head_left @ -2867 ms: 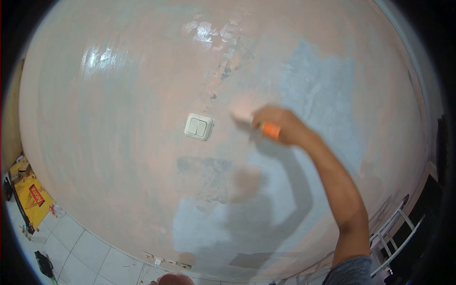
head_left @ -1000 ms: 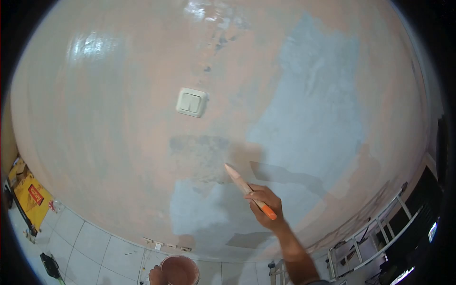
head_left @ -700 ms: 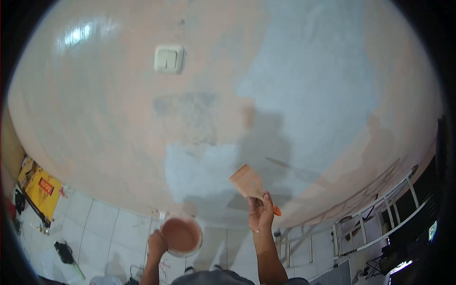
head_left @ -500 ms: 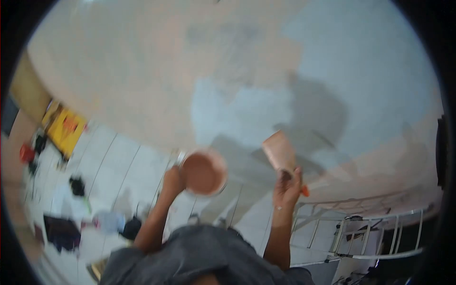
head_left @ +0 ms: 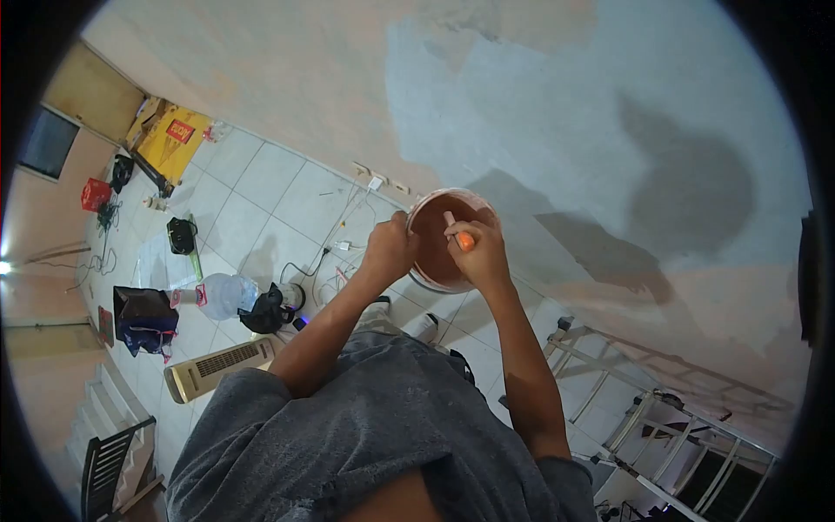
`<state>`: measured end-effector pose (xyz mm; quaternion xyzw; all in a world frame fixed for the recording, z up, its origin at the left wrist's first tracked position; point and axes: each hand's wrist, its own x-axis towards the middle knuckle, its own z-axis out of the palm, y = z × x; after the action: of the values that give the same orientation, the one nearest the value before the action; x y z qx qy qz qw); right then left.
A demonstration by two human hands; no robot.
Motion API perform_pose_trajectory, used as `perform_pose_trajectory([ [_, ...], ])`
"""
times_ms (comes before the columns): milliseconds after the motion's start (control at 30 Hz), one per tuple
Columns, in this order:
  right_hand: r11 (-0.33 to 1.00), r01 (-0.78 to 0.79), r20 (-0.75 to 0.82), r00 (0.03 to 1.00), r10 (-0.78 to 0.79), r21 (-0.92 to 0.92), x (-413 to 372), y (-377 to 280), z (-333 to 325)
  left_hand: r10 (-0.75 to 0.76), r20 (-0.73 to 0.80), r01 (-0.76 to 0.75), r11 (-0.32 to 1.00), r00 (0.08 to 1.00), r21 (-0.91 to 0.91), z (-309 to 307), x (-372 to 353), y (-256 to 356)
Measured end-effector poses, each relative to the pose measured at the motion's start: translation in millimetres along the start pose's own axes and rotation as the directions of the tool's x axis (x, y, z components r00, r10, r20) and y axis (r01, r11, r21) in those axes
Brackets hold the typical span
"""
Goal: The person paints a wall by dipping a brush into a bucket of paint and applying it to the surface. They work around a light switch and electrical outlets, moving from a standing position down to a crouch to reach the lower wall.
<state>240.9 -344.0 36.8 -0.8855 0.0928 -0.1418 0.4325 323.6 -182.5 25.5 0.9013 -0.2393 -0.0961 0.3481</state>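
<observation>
My left hand [head_left: 389, 248] is closed on the left rim of a round bucket [head_left: 451, 192] and holds it up by the wall. Inside the bucket is reddish-brown paint [head_left: 430, 248]. The fingers of my right hand [head_left: 484, 257] are wrapped round a paintbrush with an orange handle end [head_left: 466, 241], over the bucket's right side. The brush's wide head points down into the bucket and is mostly hidden by the hand. The wall [head_left: 522, 96] in front has a pale blue-grey area beside pinkish patches.
A metal ladder [head_left: 648, 409] stands at lower right. On the tiled floor to the left are a large clear water bottle [head_left: 228, 296], dark bags [head_left: 143, 317], a long beige appliance [head_left: 222, 365] and loose cables. Wall sockets [head_left: 376, 183] sit near the bucket.
My right hand has brought the brush from the wall side, where its paint-coated head pointed up, left and down into the bucket. The bucket now appears further right and higher in view.
</observation>
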Motion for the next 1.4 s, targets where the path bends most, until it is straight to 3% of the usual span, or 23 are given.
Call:
perform_pose_trajectory([
  [33,1.0,0.002,0.009,1.0,-0.002,0.006,2.5,9.9,3.9,0.011,0.014,-0.01,1.0,1.0,-0.017,3.4,-4.7,5.6],
  [100,0.948,-0.007,0.076,0.997,0.032,-0.318,3.9,28.0,12.2,0.008,-0.002,-0.008,0.999,1.0,-0.051,13.4,-13.7,11.2],
  [233,0.921,-0.033,0.143,0.985,0.095,-0.387,1.5,63.7,28.6,0.025,0.0,-0.025,0.993,1.0,-0.119,22.4,-23.7,11.9],
  [300,0.906,-0.051,0.285,0.941,0.185,-0.419,-1.9,62.7,29.7,0.02,0.017,-0.018,0.994,1.0,-0.112,23.3,-21.5,12.4],
  [333,0.904,-0.056,0.279,0.942,0.189,-0.424,-3.8,58.2,24.9,0.012,0.037,-0.009,0.996,0.999,-0.094,22.1,-20.4,11.1],
  [400,0.977,-0.041,0.31,0.945,0.106,-0.21,-6.3,43.8,8.9,0.045,0.035,-0.042,0.995,0.998,-0.095,21.9,-17.2,2.0],
  [433,0.976,-0.038,0.305,0.947,0.103,-0.212,-8.0,37.6,1.9,0.07,0.028,-0.067,0.993,0.997,-0.094,20.1,-13.5,-1.0],
  [500,0.998,0.057,-0.021,0.998,-0.057,0.018,-19.3,26.4,-13.4,0.049,0.038,-0.045,0.994,0.998,-0.097,13.2,-8.8,-2.9],
  [533,0.998,0.06,-0.02,0.998,-0.06,0.012,-23.4,17.3,-24.5,0.028,0.047,-0.023,0.995,0.999,-0.1,10.1,-5.6,-3.4],
  [600,0.962,-0.161,-0.143,0.97,0.195,0.222,-31.5,1.2,-41.9,0.044,0.041,-0.038,0.992,0.998,-0.124,5.9,2.4,-10.4],
  [633,0.963,-0.156,-0.154,0.969,0.193,0.22,-36.6,-0.4,-43.1,0.059,0.04,-0.053,0.989,0.997,-0.141,3.9,6.1,-14.2],
  [700,0.663,-0.3,-0.163,0.824,0.542,0.686,-44.7,-3.4,-45.1,0.08,0.042,-0.074,0.989,0.996,-0.124,2.0,15.0,-20.1],
  [867,0.577,-0.104,-0.342,0.715,0.609,0.81,-53.9,-3.0,-32.3,0.144,0.064,-0.139,0.987,0.988,-0.078,-7.8,34.2,-26.0],
  [933,0.374,0.048,-0.298,0.703,0.646,0.926,-56.9,10.7,-28.6,0.168,0.045,-0.164,0.982,0.985,-0.091,-2.9,44.0,-32.6],
  [1000,0.27,0.199,-0.327,0.724,0.607,0.942,-50.2,11.4,-27.9,0.187,0.04,-0.179,0.973,0.982,-0.147,-6.2,51.2,-35.3],
  [1100,0.278,0.369,-0.461,0.663,0.59,0.887,-19.6,-21.2,-55.4,0.187,0.101,-0.17,0.973,0.977,-0.158,-12.0,59.6,-37.1],
  [1167,0.335,0.456,-0.566,0.66,0.495,0.824,7.4,-41.8,-87.7,0.217,0.089,-0.2,0.965,0.972,-0.169,-19.6,62.0,-34.5],
  [1267,0.447,0.6,-0.746,0.572,0.34,0.664,54.1,-106.6,-154.9,0.246,0.059,-0.234,0.959,0.968,-0.158,-19.0,68.2,-42.6],
  [1400,0.551,0.749,-0.923,0.365,0.121,0.368,115.5,-202.8,-258.5,0.205,0.083,-0.194,0.974,0.975,-0.116,-18.5,71.2,-55.1],
])
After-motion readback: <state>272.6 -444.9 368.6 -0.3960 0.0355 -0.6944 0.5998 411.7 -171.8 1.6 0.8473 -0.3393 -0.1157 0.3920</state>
